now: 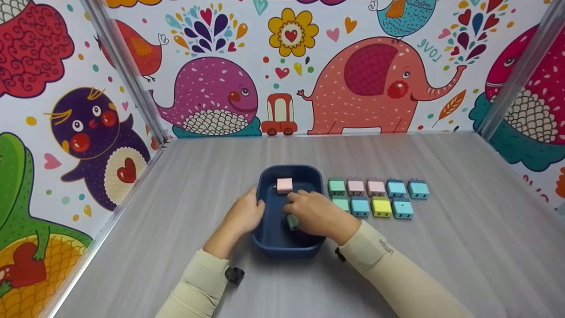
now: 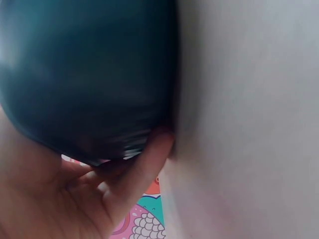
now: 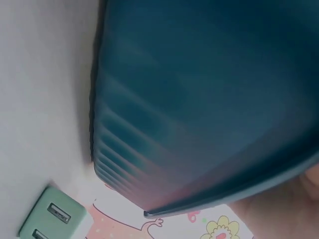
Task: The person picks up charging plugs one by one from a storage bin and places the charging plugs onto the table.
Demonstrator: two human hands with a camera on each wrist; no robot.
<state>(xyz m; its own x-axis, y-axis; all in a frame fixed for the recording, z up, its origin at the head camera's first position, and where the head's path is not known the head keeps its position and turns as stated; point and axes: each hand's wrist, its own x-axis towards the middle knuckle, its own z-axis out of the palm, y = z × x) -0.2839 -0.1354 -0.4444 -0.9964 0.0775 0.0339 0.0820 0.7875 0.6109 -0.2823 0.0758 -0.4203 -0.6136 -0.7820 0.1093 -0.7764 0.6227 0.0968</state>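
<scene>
My left hand holds the left side of a dark blue plastic bin, thumb near its rim. In the left wrist view, fingers lie against the bin's outer wall. My right hand reaches inside the bin over its right rim, fingers curled down around a green USB charger plug; its fingertips are partly hidden. Farther back in the bin lies a pink charger plug. In the right wrist view, the bin's wall hides most of this hand.
Right of the bin stand two rows of USB charger plugs, among them a green one, pink ones, blue ones and a yellow one. They sit on a grey wood-grain table, with printed cartoon panels behind.
</scene>
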